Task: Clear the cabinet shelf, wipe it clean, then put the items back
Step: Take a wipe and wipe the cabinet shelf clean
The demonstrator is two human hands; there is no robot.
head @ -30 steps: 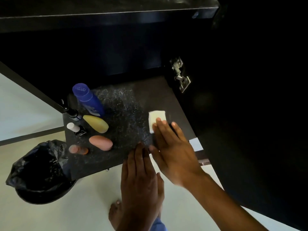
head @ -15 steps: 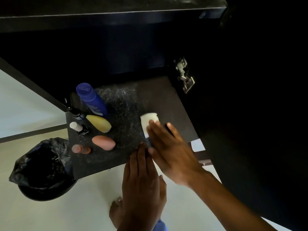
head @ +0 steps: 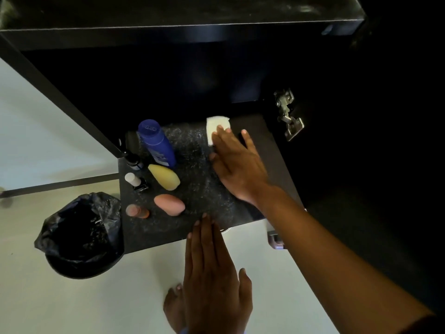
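The dark, dusty cabinet shelf lies below me. My right hand presses a white wipe flat on the shelf near its back, fingers straight. My left hand lies flat with its fingertips on the shelf's front edge. On the shelf's left side are a blue bottle, a yellow oval item, a pink oval item, a small white-capped bottle, a small orange bottle and a small dark bottle.
A bin lined with a black bag stands on the pale floor left of the shelf. A metal hinge sits on the cabinet's right side. The open door's edge runs along the left. My bare foot is below.
My right hand has slid the white wipe from the shelf's front middle toward the back. My left hand stays at the front edge.
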